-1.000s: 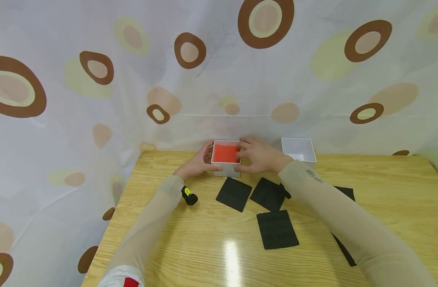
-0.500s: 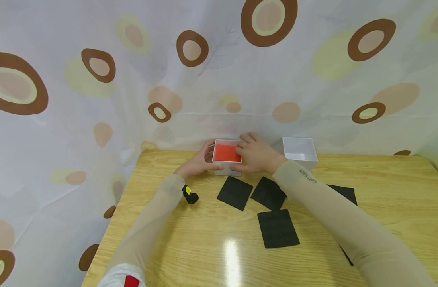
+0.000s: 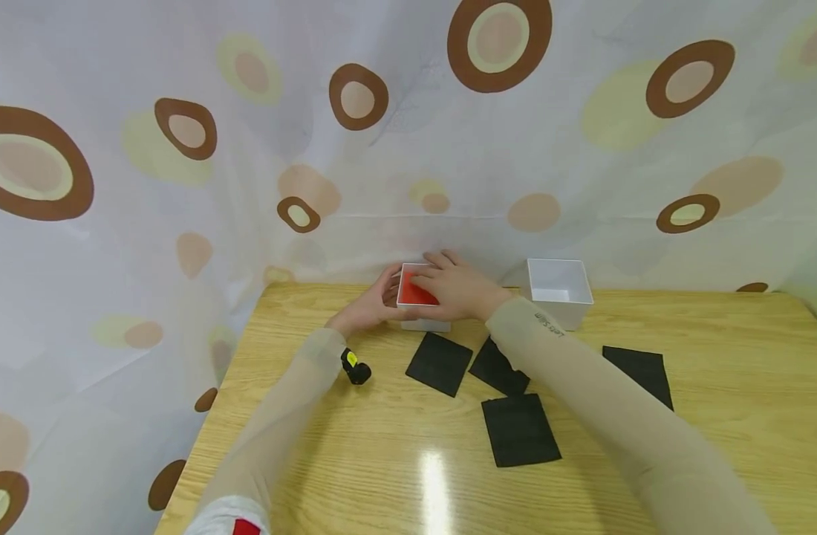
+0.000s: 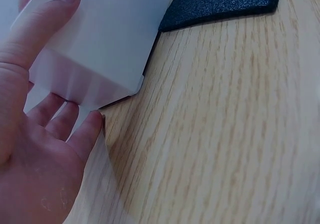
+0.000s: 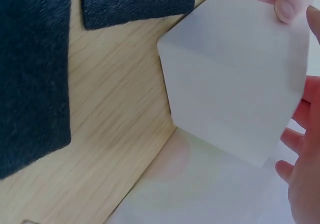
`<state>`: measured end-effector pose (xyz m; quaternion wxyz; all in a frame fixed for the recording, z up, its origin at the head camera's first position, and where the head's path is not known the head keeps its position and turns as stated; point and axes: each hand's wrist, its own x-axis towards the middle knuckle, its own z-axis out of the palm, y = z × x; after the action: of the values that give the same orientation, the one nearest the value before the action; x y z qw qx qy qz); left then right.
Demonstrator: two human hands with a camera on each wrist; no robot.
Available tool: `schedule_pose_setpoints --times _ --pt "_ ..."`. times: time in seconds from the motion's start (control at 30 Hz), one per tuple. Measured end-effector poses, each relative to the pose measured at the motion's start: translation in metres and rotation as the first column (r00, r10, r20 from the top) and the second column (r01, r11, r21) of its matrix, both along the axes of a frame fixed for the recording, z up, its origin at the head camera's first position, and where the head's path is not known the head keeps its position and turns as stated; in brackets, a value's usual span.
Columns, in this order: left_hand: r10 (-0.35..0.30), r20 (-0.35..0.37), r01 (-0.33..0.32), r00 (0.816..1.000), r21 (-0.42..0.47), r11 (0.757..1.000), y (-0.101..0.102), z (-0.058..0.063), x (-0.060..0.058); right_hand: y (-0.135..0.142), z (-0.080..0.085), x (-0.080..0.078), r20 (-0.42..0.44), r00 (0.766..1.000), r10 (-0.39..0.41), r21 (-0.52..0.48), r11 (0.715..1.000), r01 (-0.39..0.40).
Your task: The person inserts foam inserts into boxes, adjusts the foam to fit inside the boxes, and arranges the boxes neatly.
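Note:
A white open-topped box [image 3: 425, 325] stands at the table's back edge with something flat and red [image 3: 415, 291] inside. My left hand [image 3: 371, 306] grips its left side, thumb across the front wall and fingers around the side, as the left wrist view shows of the box [image 4: 115, 29]. Over the right part of the box reaches my right hand [image 3: 465, 290], its fingers extended above the red material and covering part of it. In the right wrist view, some fingertips [image 5: 292, 140] lie by the rim of the white box [image 5: 235, 74]. Whether they touch the red material I cannot tell.
Another white box [image 3: 562, 313] stands to the right at the back. Several black square pads, including one in front [image 3: 521, 431] and one nearer the box [image 3: 438, 364], lie on the wooden table [image 3: 355, 461]. A patterned curtain [image 3: 395, 171] hangs right behind.
My right hand has moved left from the box's right edge, over its opening, and covers more of the red material. My left hand has kept its hold on the box.

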<state>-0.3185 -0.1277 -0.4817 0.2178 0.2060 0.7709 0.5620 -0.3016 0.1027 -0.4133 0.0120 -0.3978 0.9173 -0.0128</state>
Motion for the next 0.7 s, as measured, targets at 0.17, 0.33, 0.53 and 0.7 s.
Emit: schedule_pose_setpoints --times 0.17,0.33,0.53,0.7 --pt "-0.021 -0.015 0.021 1.0 0.001 1.0 -0.001 -0.002 -0.001 -0.007 -0.004 -0.003 0.008 1.0 -0.002 0.022 1.0 0.002" --pt "-0.029 -0.025 0.03 0.999 0.01 1.0 -0.001 -0.002 -0.003 -0.005 -0.003 -0.005 0.012 1.0 0.006 0.027 1.0 -0.007" --pt "-0.004 0.001 0.004 1.0 0.018 1.0 0.003 -0.002 -0.002 0.013 0.003 -0.009 -0.058 0.997 0.052 0.049 0.998 -0.049" --pt "0.02 0.011 -0.021 1.0 0.017 1.0 0.003 -0.001 0.001 0.028 0.01 -0.011 -0.118 0.991 0.061 0.116 0.992 -0.047"
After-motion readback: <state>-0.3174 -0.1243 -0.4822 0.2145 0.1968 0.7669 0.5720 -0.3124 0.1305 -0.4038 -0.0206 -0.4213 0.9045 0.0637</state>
